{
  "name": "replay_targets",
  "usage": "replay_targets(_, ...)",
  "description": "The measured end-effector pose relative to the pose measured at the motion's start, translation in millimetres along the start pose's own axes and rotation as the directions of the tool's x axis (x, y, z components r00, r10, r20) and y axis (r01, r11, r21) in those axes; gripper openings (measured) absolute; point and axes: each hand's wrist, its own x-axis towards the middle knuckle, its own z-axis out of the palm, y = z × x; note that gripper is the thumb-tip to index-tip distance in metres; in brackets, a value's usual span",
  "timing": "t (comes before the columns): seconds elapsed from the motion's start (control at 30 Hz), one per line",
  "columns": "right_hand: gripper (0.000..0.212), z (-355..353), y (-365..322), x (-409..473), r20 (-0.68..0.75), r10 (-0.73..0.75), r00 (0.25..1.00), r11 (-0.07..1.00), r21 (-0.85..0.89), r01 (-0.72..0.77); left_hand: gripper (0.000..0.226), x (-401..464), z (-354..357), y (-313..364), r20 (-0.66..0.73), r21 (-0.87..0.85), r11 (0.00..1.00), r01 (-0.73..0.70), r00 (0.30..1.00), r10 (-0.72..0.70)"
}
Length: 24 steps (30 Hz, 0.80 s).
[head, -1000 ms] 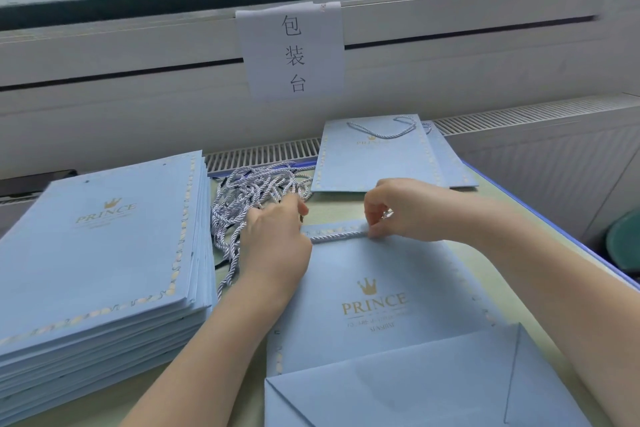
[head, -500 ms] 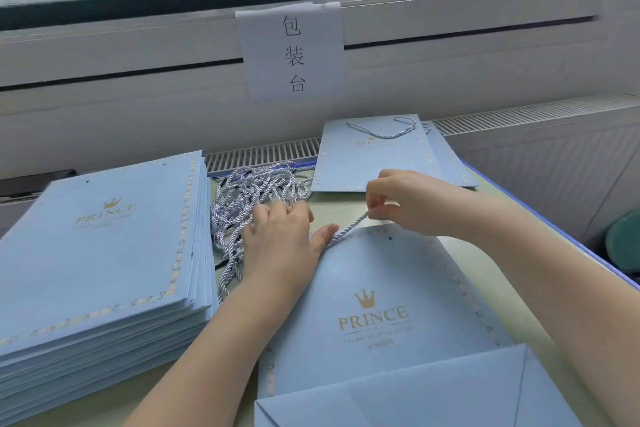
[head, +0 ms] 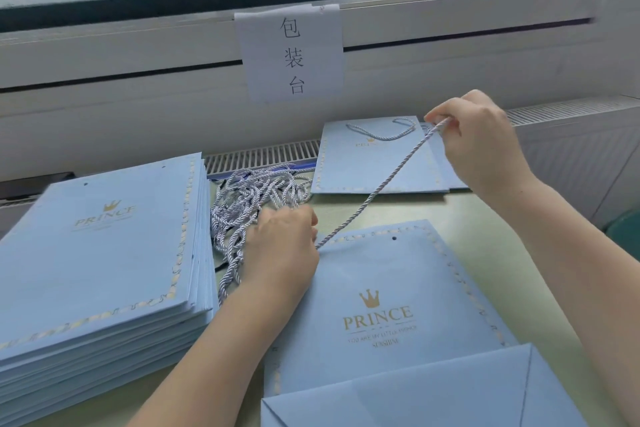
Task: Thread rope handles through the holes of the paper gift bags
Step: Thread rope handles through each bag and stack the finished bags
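Observation:
A flat light-blue paper gift bag printed PRINCE lies in front of me, its right hole showing near the top edge. My left hand rests on the bag's top left corner and hides the left hole. A white-blue twisted rope runs taut from under that hand up and right to my right hand, which pinches its end well above the table. A heap of loose ropes lies just left of my left hand.
A tall stack of flat blue bags fills the left of the table. Two bags lie at the back, the top one with a rope handle in it. A paper sign hangs under the window. A vent grille runs along the back.
My right hand has risen up and to the right, drawing the rope out long and taut. My left hand has stayed pressed on the bag's top left corner.

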Motion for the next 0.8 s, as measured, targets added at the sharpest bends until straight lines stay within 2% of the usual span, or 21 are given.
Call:
replay_targets(0.03,0.026,-1.7,0.9,1.8,-0.011,0.055,0.998,0.998,0.036,-0.055,0.023,-0.8,-0.3,0.0,-0.017,0.083,0.997,0.005,1.000,-0.003)
replay_targets(0.1,0.039,-4.8,0.6,3.7,0.066,0.166,0.984,0.982,0.078,-0.171,0.035,-2.4,-1.1,1.4,-0.046,0.177,0.984,0.015,0.999,-0.007)
replay_targets(0.17,0.049,-8.7,-3.5,3.8,0.193,0.217,0.957,0.962,0.121,-0.243,0.050,-2.8,-0.6,3.5,-0.104,0.139,0.990,-0.032,0.994,0.047)
replay_targets(0.27,0.039,-10.2,-14.6,-1.8,0.432,0.144,0.890,0.955,0.175,-0.240,0.074,-5.7,0.6,13.9,-0.132,-0.053,0.966,-0.254,0.960,0.246)
replay_targets(0.37,0.021,-4.8,-26.7,-9.7,0.594,-0.022,0.804,0.962,0.232,-0.145,0.086,-10.4,5.0,21.8,0.071,-0.004,0.940,-0.340,0.938,0.339)
replay_targets(0.43,0.016,-1.2,-33.4,-14.3,0.631,-0.081,0.772,0.947,0.289,-0.138,0.077,-9.8,8.0,20.1,0.138,0.000,0.953,-0.304,0.944,0.301)
replay_targets(0.5,0.016,-0.3,-37.6,-17.4,0.675,-0.093,0.732,0.949,0.282,-0.139,0.067,-8.2,7.2,18.0,0.131,-0.032,0.963,-0.266,0.955,0.268)
replay_targets(0.63,0.017,-0.9,-44.0,-24.0,0.805,-0.129,0.579,0.962,0.244,-0.125,0.066,-6.5,6.4,13.8,0.105,-0.076,0.971,-0.227,0.966,0.234)
replay_targets(0.7,0.018,0.8,-46.1,-25.8,0.814,-0.135,0.565,0.958,0.253,-0.135,0.063,-4.9,5.2,11.9,0.082,-0.080,0.977,-0.200,0.975,0.206)
replay_targets(0.8,0.019,2.4,-46.9,-26.7,0.799,-0.125,0.588,0.955,0.258,-0.147,0.057,-1.0,2.8,7.4,0.060,-0.084,0.987,-0.140,0.988,0.145)
